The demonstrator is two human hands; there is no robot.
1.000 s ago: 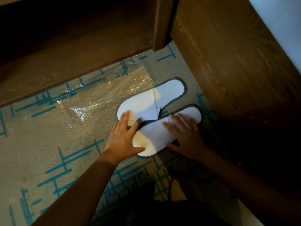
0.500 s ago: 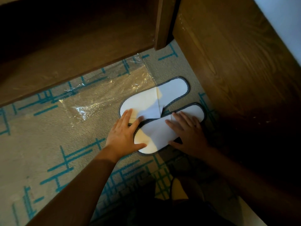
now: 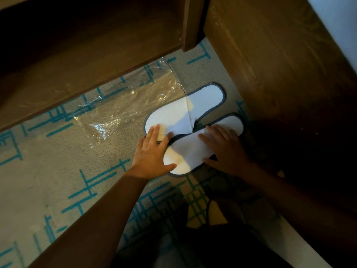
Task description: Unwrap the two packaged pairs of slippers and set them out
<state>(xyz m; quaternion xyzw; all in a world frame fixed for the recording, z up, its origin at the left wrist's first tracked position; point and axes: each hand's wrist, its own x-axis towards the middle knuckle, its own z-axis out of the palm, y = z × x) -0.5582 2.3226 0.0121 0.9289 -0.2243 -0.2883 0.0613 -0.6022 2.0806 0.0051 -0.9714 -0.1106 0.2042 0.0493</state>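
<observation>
White slippers (image 3: 193,128) with grey edging lie side by side on patterned carpet (image 3: 48,171), seen from the single head camera looking down. Their long axes run diagonally, from lower left near the person to upper right toward a dark wooden cabinet (image 3: 270,74). The left hand (image 3: 152,151) lies flat with fingers spread and straight, across the near ends of both slippers. The right hand (image 3: 224,149) rests with fingers extended on the nearer slipper's middle, gripping nothing. Both hands are equally close, so nudging the pair into line looks like the next call. Clear plastic wrap (image 3: 123,111) lies empty just left of them. Only one pair shows; the second is out of view. Deep shadow hides the lower right.
</observation>
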